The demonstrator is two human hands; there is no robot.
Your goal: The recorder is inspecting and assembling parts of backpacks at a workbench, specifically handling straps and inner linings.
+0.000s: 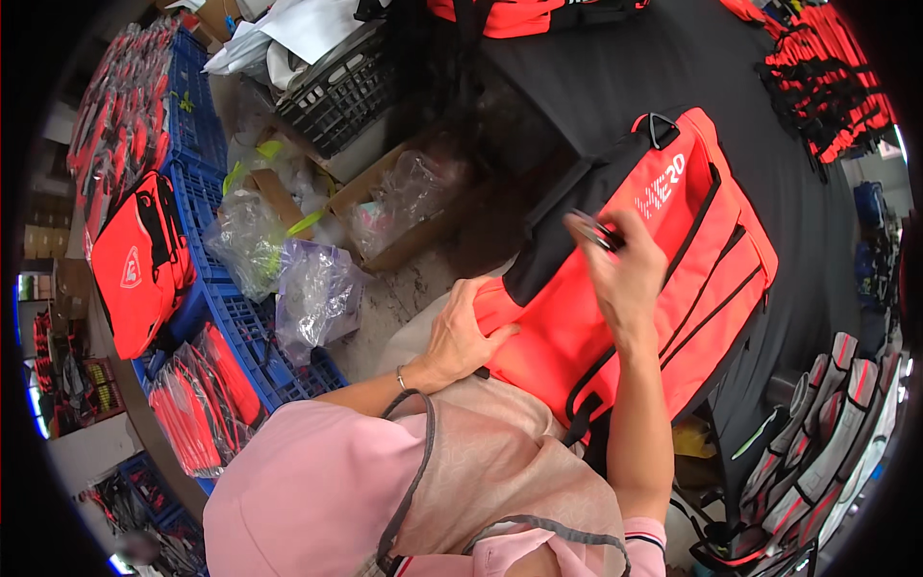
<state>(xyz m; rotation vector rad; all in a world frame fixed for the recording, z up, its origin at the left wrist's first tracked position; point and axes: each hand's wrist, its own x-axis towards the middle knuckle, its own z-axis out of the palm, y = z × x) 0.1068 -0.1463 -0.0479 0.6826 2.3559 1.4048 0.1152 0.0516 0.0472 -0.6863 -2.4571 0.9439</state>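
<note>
Head view. Red bag (577, 327): lying slantwise on black-covered tabletop (731, 82), lower end close to wearer's torso. Left hand (457, 332): grip grasping red fabric at bag's left edge, beside black panel (567, 231); thumb on top of fabric. Bulk of bag extends right of and beyond this grip. Right hand (625, 274): grip clenched around small dark tool (604, 236), type unclear; positioned over bag's middle, below white lettering. Contact between tool and bag: cannot tell.

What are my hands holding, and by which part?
Your left hand grips the red bag by its left edge; your right hand holds a small dark tool, part unclear.
</note>
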